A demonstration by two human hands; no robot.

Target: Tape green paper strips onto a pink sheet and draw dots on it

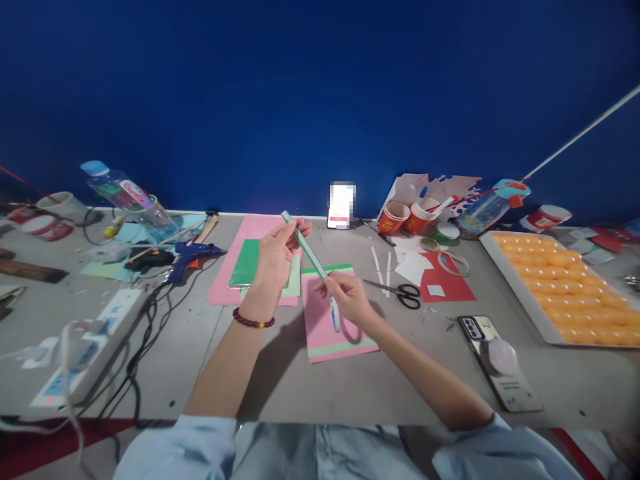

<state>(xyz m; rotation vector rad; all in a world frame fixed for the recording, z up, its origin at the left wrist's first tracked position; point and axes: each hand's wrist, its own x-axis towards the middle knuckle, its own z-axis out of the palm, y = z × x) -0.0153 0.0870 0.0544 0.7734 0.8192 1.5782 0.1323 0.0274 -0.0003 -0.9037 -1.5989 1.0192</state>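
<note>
My left hand [278, 257] pinches the upper end of a narrow green-and-white paper strip [305, 248] held slantwise above the table. At the strip's lower end my right hand [346, 297] is closed, and a roll of white tape [336, 315] hangs under its fingers. Below both hands lies a pink card with green bands [325, 327]. Behind my left hand a green sheet [246, 263] rests on a larger pink sheet [250, 233].
Black scissors [403, 293] and red paper [450, 283] lie to the right, with red paper cups [405, 217] behind them. A tray of orange balls [565, 287] and a phone [493, 353] sit further right. Left are a glue gun [193, 257], a bottle [127, 197], a power strip [85, 347] and cables.
</note>
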